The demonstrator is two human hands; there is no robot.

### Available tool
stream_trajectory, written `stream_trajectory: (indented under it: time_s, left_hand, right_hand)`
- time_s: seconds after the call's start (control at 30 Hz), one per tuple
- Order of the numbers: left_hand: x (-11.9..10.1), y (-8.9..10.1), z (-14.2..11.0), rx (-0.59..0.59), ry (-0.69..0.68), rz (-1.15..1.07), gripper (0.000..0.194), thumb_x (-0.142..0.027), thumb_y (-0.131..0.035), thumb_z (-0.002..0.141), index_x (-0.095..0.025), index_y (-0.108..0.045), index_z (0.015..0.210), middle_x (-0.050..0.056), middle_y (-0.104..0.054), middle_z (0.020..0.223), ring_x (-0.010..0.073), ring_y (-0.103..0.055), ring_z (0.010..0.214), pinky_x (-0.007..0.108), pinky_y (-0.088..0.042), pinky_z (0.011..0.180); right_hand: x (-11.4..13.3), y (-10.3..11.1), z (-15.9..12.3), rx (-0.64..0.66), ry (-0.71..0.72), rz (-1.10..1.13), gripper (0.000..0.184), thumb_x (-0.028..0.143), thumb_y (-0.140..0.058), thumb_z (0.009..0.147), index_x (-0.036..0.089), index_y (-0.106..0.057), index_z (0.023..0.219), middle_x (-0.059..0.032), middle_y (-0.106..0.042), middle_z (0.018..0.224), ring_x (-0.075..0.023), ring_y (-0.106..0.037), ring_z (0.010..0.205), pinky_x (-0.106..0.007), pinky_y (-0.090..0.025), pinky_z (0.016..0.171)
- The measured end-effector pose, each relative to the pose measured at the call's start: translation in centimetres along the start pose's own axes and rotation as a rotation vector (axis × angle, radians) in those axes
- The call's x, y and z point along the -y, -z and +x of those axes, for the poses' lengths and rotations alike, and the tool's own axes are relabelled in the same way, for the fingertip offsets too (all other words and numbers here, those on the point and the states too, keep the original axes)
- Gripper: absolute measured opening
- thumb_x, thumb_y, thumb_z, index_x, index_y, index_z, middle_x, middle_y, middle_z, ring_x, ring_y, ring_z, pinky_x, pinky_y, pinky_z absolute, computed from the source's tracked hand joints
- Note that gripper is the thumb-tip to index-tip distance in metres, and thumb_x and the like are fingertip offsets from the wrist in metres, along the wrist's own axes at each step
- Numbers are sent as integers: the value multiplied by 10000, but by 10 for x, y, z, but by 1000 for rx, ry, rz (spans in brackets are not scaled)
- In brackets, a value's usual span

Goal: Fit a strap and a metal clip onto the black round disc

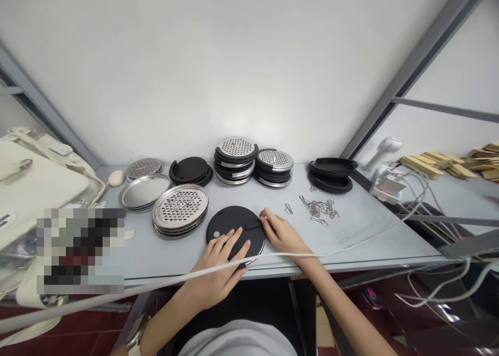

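Note:
A round black disc with a shiny rim [235, 220] lies near the table's front edge, a recessed bar on its face. My left hand [218, 267] rests flat on its lower part, fingers spread. At the disc's right edge my right hand [278, 228] is closed in a pinch on a small metal clip, mostly hidden by the fingertips. A loose metal clip [288, 208] lies right of the disc, with a heap of metal clips [320, 209] beyond it. To the left is a stack of perforated metal grater plates [181, 208].
Plain metal discs [144, 190] and black round holders [191, 170] stand at the back left. Two stacks of assembled graters [236, 158] stand by the wall, with black holders [331, 175] to the right. A white cable [167, 282] crosses in front of my hands.

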State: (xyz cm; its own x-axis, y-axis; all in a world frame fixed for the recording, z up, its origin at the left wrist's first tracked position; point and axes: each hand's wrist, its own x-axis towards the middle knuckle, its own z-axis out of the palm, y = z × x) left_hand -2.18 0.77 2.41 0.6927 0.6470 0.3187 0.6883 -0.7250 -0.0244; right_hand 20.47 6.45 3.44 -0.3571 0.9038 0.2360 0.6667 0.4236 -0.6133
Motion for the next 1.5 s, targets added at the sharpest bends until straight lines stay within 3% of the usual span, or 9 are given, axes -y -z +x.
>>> stream_trajectory:
  time_s: [0.27,0.9,1.5]
  left_hand:
    - [1,-1,-1,-13,-3,1,524,-306,-436,931,-199,-306,1427,124,-203,1508,302,-307,1315,469,-339,1008]
    - [0,0,-1,-6,1,-3,526,-307,-438,930,-200,-305,1428,127,-219,1502,302,-313,1311,476,-344,1006]
    - [0,0,0,-14,3,-10,524,-309,-442,929,-204,-310,1425,124,-234,1498,297,-333,1300,468,-347,1007]
  right_hand:
    - [3,2,-2,-76,-31,80,130,299,-298,956,223,-395,913,27,-495,649,-140,-494,560,-231,-367,581]
    - [-1,-2,1,-30,-57,-63,228,249,-357,910,213,-400,688,35,-455,560,-117,-423,508,-227,-302,518]
    - [-1,-2,1,-12,-36,-184,283,245,-355,918,198,-464,660,13,-479,570,-126,-461,544,-233,-306,557]
